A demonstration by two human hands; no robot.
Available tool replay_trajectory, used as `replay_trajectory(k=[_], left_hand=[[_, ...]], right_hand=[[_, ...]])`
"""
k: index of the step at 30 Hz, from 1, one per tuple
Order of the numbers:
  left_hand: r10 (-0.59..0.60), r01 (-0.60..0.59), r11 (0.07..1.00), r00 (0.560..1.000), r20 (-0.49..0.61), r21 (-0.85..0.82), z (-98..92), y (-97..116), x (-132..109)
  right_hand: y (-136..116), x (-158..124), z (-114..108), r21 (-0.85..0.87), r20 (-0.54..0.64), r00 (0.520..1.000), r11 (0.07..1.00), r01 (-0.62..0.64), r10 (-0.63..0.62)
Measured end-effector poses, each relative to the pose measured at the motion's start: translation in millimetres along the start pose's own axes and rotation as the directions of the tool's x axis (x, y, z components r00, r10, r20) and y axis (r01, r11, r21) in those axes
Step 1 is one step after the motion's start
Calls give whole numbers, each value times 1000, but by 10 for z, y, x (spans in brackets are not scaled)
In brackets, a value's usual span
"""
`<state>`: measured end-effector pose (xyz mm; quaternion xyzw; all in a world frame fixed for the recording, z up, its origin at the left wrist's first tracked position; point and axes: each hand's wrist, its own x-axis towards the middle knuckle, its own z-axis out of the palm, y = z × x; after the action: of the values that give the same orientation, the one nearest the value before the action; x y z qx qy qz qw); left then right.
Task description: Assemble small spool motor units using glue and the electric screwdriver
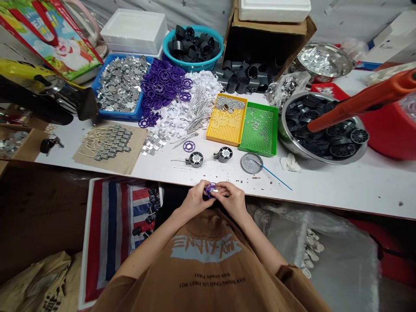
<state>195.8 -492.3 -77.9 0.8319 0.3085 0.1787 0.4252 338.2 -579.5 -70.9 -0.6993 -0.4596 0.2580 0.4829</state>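
Observation:
Just in front of the table edge, my left hand (196, 199) pinches a purple spoked plastic ring (208, 187). My right hand (233, 198) has its thumb and fingertips closed at the ring's right side, where a small white piece (215, 191) shows. Whether that piece sits in the ring or only in my fingers, I cannot tell. Beyond my hands lie two round black-rimmed parts with wires, one on the left (196, 159) and one on the right (225, 154). Another purple ring (189, 146) lies flat behind them.
A dish of grey paste (251, 164) holds a blue stick (276, 177). Behind are yellow (224, 138) and green (274, 145) trays, piled purple rings (159, 84) and white pieces (172, 115). A steel bowl (286, 130) of black parts stands right; wired metal pieces (110, 141) lie left on cardboard.

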Motion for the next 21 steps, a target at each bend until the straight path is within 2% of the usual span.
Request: replay_trajectory(k=[4,6,8,10,14,18,21], left_hand=[[6,-6,1000,1000,0,10,13,2,21],[53,-53,998,999,-2,31,27,9,38],[115,-115,993,993,6,39,24,16,55],[150,-151,989,988,39,12,-13,18,69],[149,-146,988,983,106,-41,-177,-1,99],[272,-269,950,962,-2,159,-255,-48,122],[410,-366,888,905,-116,280,-195,-97,119]], right_hand=[[-24,57,-132,-150,41,980,968,200,-196],[-59,95,-161,-166,120,952,940,297,-280],[-77,134,-163,-123,213,925,931,344,-314],[-74,172,-160,-108,263,914,932,346,-309],[-68,233,-197,-137,274,925,942,308,-263],[-126,265,-205,-78,343,905,953,294,-251],[-168,273,-153,-75,279,937,968,239,-210]])
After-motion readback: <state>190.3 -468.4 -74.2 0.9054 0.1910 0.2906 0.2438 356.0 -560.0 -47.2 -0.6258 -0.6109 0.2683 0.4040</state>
